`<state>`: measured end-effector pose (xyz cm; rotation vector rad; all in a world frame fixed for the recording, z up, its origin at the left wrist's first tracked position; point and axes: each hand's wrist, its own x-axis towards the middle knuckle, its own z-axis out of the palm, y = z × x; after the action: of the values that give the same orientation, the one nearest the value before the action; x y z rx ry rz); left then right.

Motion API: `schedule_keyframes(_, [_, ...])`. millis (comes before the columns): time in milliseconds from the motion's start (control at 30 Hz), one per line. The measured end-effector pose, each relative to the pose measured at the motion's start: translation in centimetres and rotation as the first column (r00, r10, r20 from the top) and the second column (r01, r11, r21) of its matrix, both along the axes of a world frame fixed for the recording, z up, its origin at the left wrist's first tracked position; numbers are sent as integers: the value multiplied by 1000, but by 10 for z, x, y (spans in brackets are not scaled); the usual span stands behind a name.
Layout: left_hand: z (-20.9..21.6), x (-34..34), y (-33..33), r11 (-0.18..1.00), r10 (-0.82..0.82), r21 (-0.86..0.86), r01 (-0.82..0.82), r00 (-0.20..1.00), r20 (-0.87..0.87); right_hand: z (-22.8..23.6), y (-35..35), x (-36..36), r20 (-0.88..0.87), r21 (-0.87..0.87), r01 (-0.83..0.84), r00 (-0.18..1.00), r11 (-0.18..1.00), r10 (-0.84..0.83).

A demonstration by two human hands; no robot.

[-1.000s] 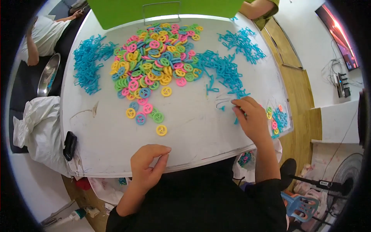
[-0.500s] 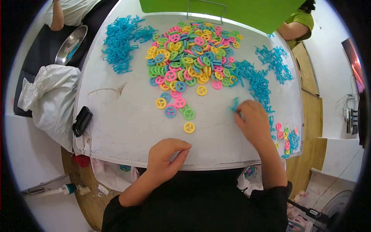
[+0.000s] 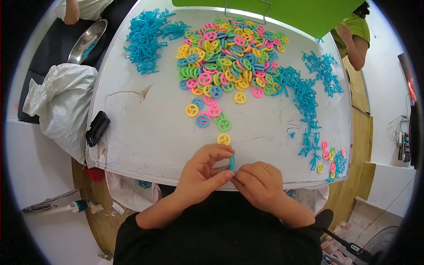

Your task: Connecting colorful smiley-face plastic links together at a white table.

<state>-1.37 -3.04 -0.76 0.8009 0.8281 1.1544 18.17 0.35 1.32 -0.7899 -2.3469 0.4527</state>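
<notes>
My left hand [image 3: 201, 172] is near the table's front edge, thumb and fingers closed around a small blue plastic piece [image 3: 232, 162] that stands upright between the fingertips. My right hand [image 3: 259, 182] meets it from the right, its fingers pinched together at the piece's lower end; what lies inside that pinch is hidden. Just beyond my left hand lies a yellow toy wheel [image 3: 224, 139]. Farther up are a green wheel [image 3: 224, 124] and several loose pink, blue and yellow ones, leading to a large heap of coloured wheels [image 3: 229, 57].
Blue plastic parts form a pile [image 3: 145, 39] at the far left and a trail [image 3: 307, 101] on the right. Small mixed pieces [image 3: 339, 162] occupy the right front corner. A black case [image 3: 97, 128] sits by the left edge, near a white sack [image 3: 66, 106]. Another person [image 3: 355, 37] is at far right.
My right hand has come from the blue parts on the right to my left hand at the front edge. The blue piece is now between them. The view has shifted slightly.
</notes>
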Motion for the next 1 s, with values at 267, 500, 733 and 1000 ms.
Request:
schedule_keyframes(267, [1,14,-4,993,50,-115,-37,992,113,-15,-10,-6,-24,89,52,998,995,-50])
schedule_keyframes(500, [7,6,-2,990,15,-139,-11,999,34,6,4,10,-102,-210,20,994,977,-42])
schedule_keyframes(733, [4,1,-7,985,-21,-171,20,1000,-5,-2,9,16,-111,-344,-117,990,932,84])
schedule_keyframes(1000, [17,-3,-4,868,261,459,188,614,-745,4,16,13,-143,-706,-93,990,702,-13])
